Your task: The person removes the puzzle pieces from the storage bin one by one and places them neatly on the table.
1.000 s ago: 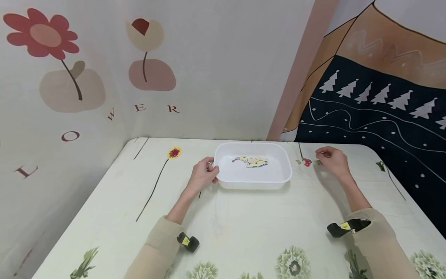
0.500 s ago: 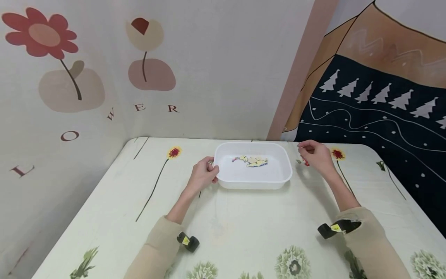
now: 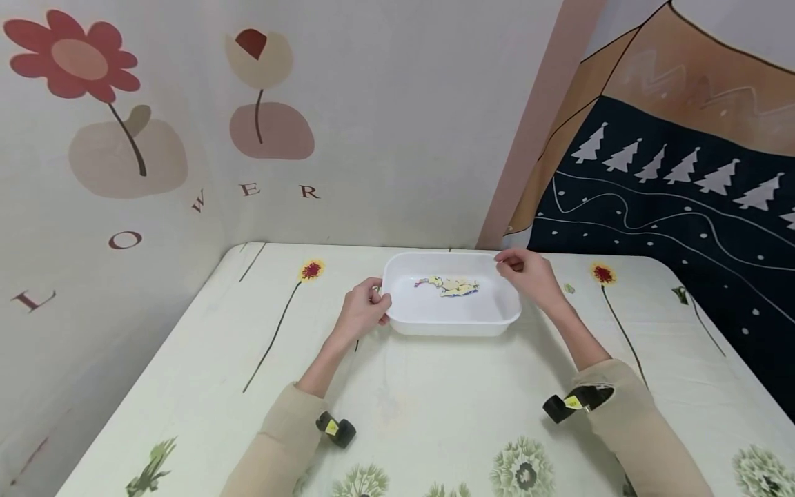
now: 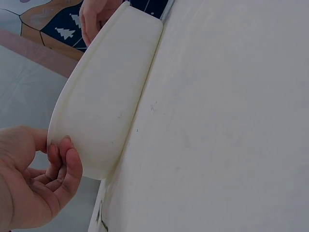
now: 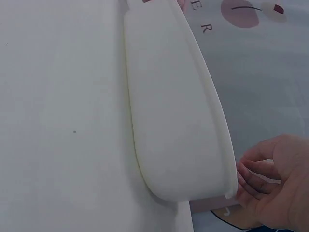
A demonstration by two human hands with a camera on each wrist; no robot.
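Note:
A white rectangular plastic basin [image 3: 456, 331] stands near the table's far edge. On its inner floor shows a yellow figure [image 3: 456, 286] with blue and red edging. My left hand [image 3: 362, 306] pinches the basin's left rim; in the left wrist view curled fingers [image 4: 72, 164] lie against the outer wall and the thumb goes behind the rim. At the far right corner is my right hand [image 3: 528, 276], its fingers loosely bent and fingertips right at the rim. In the right wrist view this hand's fingers [image 5: 248, 186] are beside the rim, none over the outer wall.
A pale flower-printed cloth [image 3: 435, 407] covers the table. Behind it hang a light curtain [image 3: 397, 138] with printed flowers and letters and a dark one [image 3: 658, 200] with trees. Black straps with small devices [image 3: 562, 407] sit on both sleeves.
My right hand has moved left over the cloth to the basin's far right corner, uncovering a printed flower on the right. The left hand and the basin have stayed in place.

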